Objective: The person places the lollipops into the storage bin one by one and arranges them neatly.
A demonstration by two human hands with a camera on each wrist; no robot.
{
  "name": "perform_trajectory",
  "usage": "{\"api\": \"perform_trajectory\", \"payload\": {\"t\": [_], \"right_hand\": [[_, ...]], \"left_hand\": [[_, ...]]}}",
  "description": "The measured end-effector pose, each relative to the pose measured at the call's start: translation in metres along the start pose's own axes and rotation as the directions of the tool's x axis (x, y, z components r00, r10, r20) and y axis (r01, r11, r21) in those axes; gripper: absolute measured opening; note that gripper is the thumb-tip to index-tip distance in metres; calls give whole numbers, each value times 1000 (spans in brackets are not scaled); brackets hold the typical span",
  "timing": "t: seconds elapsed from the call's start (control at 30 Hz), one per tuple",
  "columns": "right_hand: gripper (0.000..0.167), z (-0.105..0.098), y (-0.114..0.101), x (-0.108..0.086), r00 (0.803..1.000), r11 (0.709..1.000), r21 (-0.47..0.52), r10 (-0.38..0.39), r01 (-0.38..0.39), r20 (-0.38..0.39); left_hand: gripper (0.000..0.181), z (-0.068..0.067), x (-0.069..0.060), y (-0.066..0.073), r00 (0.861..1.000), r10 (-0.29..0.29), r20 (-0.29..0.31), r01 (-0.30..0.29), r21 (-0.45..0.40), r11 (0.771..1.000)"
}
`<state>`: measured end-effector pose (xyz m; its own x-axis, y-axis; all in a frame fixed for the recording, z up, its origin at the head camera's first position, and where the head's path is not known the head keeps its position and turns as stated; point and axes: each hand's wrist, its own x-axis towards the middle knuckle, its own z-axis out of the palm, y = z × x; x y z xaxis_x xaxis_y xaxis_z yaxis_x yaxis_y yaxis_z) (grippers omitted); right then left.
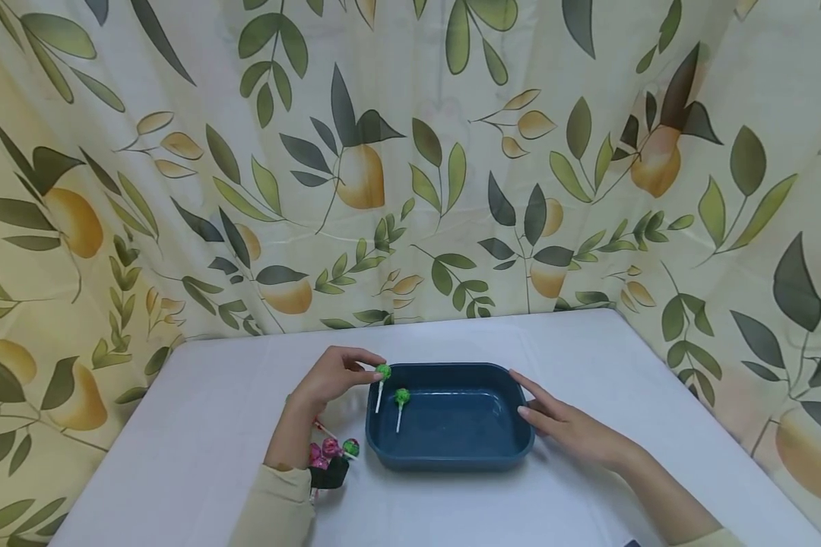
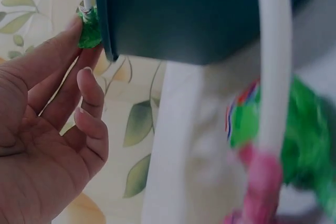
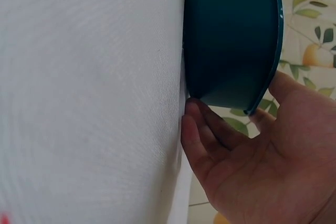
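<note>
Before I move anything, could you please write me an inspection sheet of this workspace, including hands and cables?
Surface: white cloth, some light creases.
Job's things: blue tray, one green lollipop lying inside; held green lollipop at the tray's left rim; more lollipops, mostly pink, beside the left forearm.
Clutter: black object by the left sleeve, identity unclear.
Hands: left hand pinches the held green lollipop; right hand grips the tray's right end.
Cables: nothing seen.
Surroundings: fabric backdrop printed with leaves and fruit.

Pink lollipops [image 1: 331, 447] partly behind left forearm [image 1: 290, 437], right sleeve [image 1: 714, 539] cut off
</note>
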<state>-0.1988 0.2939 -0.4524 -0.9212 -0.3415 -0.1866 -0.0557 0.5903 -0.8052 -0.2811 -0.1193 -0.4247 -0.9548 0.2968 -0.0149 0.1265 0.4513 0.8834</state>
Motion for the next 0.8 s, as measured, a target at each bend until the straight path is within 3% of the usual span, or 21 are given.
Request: {"api": "perform_trajectory", "payload": {"t": [0.33, 0.5, 0.63, 0.8], "right_hand": [[65, 0, -1, -1, 1000, 1000, -1, 11, -11, -6], [64, 0, 2, 0, 1000, 1000, -16, 23, -24, -13], [64, 0, 3, 2, 999, 999, -14, 34, -35, -18], [64, 1, 2, 1, 1000, 999, -19, 29, -29, -11]], "left_hand": [[16, 18, 6, 9, 1000, 10, 13, -10, 11, 1000], [15, 25, 7, 14, 1000, 13, -14, -13, 20, 1000], [17, 30, 8, 14, 999, 5, -32, -4, 19, 1000], [17, 37, 9, 10, 1000, 4, -8, -4, 20, 1000]]}}
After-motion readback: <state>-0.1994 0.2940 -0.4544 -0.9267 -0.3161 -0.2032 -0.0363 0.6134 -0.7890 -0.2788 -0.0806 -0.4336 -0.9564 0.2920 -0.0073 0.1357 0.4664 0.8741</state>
